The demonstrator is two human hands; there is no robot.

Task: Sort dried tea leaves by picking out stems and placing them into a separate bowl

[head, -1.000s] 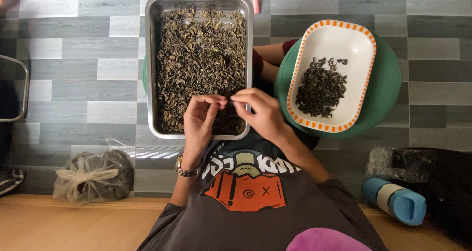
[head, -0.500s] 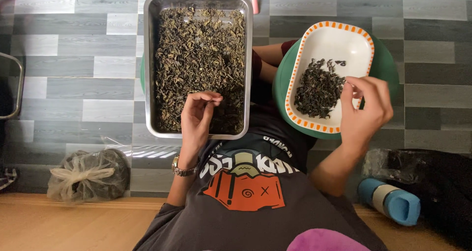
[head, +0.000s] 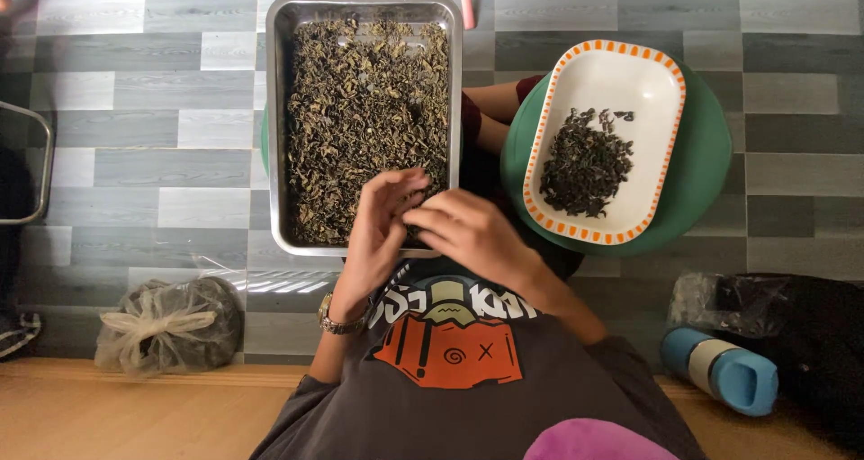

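At the far left, a knotted clear plastic bag (head: 166, 323) with dark contents sits on the grey plank floor (head: 117, 154), near the edge of a wooden strip. To its right stands a rectangular metal tray (head: 274, 136), filled almost edge to edge with dried olive-green leaves (head: 360, 100).

The left hand (head: 378, 230) rests over the near end of the tray, a metal watch (head: 340, 320) on its wrist. Its fingers (head: 400, 185) are curled loosely inward and touch the leaves at the tray's near right corner; whether they pinch anything cannot be told. Just beside it, touching or nearly touching, the right hand (head: 472, 235) lies over the tray's near rim, its fingers (head: 432, 219) bent toward those of the left hand, and whether they grip a leaf is hidden.

Further right, a white oblong dish with an orange dotted rim (head: 621, 73) sits on a round green stool (head: 706, 154), well apart from both hands. It holds a small heap of darker sorted leaves (head: 585, 163) toward its near half.

At the far right on the floor lie a blue bottle (head: 720, 370) and a black bag (head: 810, 334).
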